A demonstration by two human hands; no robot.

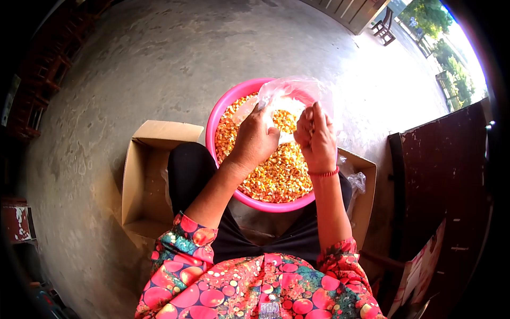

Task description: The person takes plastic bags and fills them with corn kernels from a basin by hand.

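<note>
A pink basin (276, 206) full of loose corn kernels (279, 178) sits in front of my knees. Above it I hold a clear plastic bag (297, 87), its thin film spread between both hands. My left hand (254, 137) is closed on the bag's left side, thumb pointing right. My right hand (317, 135), with a red bead bracelet (324, 173) at the wrist, is closed at the bag's right side. Its fingers are curled, so the exact grip is partly hidden. Corn shows behind and below the film.
An open cardboard box (146, 181) stands at my left knee. Another cardboard box (364, 204) at my right holds crumpled clear plastic (357, 182). Dark red furniture (446, 175) is at the right, wooden chairs (45, 85) at the far left. Concrete floor (154, 64) surrounds the basin.
</note>
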